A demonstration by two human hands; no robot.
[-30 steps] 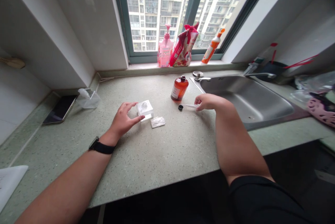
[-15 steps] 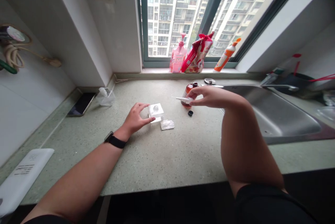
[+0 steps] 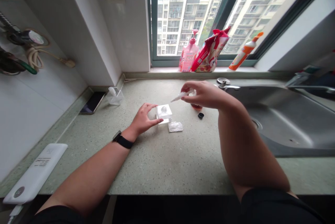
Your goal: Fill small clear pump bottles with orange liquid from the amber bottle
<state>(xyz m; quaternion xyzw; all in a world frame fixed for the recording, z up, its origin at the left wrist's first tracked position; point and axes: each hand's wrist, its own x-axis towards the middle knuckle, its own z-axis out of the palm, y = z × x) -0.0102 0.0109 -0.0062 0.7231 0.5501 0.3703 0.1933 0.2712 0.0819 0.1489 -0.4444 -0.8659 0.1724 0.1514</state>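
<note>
- Clear box [image 3: 164, 112] with square sides sits near the middle of the frame. It has a round knob or mouth on top, but I cannot tell which, or what is inside.
- Left hand [image 3: 144, 118] holds the box. Its thumb and fingers are spread about as wide as the box and touch it on two sides.
- Right hand [image 3: 200, 93] is up in the air, just right of the middle. Its fingers are pinched close together on a white pointed tube [image 3: 180, 96]. The tip points down and left, near the box and apart from it.
- Reddish bottle [image 3: 196, 107] stands behind the right hand. Only bits show, so I cannot tell how full it is.
- Small black cap [image 3: 201, 115] lies just below the bottle in the frame.
- White folded wad [image 3: 175, 127] lies just beside the box, at its lower right.
- See-through container [image 3: 115, 97] sits at the left, next to a dark phone [image 3: 92, 103]. I cannot tell what it holds.
- Metal sink [image 3: 300, 129] fills the right side. Its left rim runs behind the right arm.
- Speckled counter [image 3: 162, 164] spreads from the box down to a straight front edge, low in the frame. Both arms reach over that edge, with a wide gap between them.
</note>
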